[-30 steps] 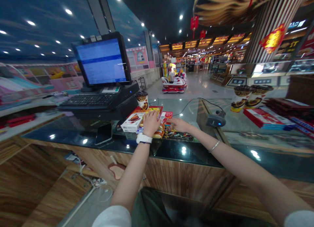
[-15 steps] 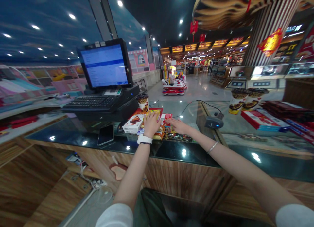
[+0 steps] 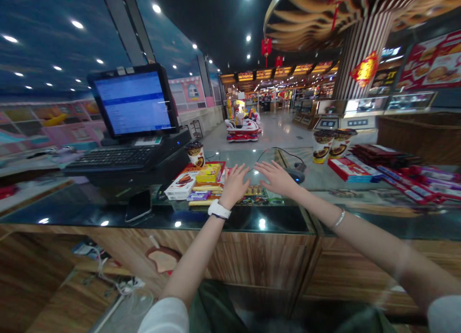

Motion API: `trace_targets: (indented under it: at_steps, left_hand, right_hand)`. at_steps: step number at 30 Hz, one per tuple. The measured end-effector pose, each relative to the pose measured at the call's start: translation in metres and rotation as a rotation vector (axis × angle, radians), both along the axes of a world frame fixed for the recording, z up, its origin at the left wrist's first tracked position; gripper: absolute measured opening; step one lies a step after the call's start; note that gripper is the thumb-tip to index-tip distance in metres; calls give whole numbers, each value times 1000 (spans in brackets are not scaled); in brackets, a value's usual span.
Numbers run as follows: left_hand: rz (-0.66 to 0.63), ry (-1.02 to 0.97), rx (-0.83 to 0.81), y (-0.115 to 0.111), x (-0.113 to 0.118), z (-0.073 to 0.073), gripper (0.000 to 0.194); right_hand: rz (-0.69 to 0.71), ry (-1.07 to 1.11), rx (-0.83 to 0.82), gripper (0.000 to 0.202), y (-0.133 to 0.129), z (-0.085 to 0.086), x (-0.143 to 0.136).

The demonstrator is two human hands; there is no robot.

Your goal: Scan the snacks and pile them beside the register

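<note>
Left hand (image 3: 236, 184): fingers spread, nothing seen gripped; held at right edge of snack packs (image 3: 207, 188) (contact cannot be told). Right hand (image 3: 276, 177): fingers extended, nothing seen gripped; held just beside left, near black scanner (image 3: 297, 175). Snack packs laid on glass counter (image 3: 248, 221): white box (image 3: 181, 186), yellow box (image 3: 209, 173), purple packet (image 3: 199, 195) included. Cup (image 3: 196, 155) stood behind; phone (image 3: 139, 206) laid at left.

Left hand (image 3: 236, 184) near packages (image 3: 208, 173), right hand (image 3: 279, 178) near corded device (image 3: 297, 175)
</note>
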State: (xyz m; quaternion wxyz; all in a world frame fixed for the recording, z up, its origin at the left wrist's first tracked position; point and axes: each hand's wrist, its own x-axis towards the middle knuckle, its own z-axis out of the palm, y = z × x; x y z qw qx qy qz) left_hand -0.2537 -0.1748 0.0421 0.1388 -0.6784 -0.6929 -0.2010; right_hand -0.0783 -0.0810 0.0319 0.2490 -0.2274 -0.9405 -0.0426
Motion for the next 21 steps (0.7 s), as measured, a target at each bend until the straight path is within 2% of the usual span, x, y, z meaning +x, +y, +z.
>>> trace_targets:
  at_steps: [6,12,17,21]
  left_hand:
    - [-188,63,-16,19,56,0,45]
    - [-385,77,-16,39,115,-3,42]
    - [-539,129,-3,62,163,-6,43]
    - [-614,176,-4,82,198,-9,43]
  right_hand:
    - [-116,-5,58,57,9,-3,75]
    - [-290,-45,82,56,14,-11,149]
    - [-419,-34,79,59,25,-25,209]
    - [-490,-32,71,61,39,-39,243]
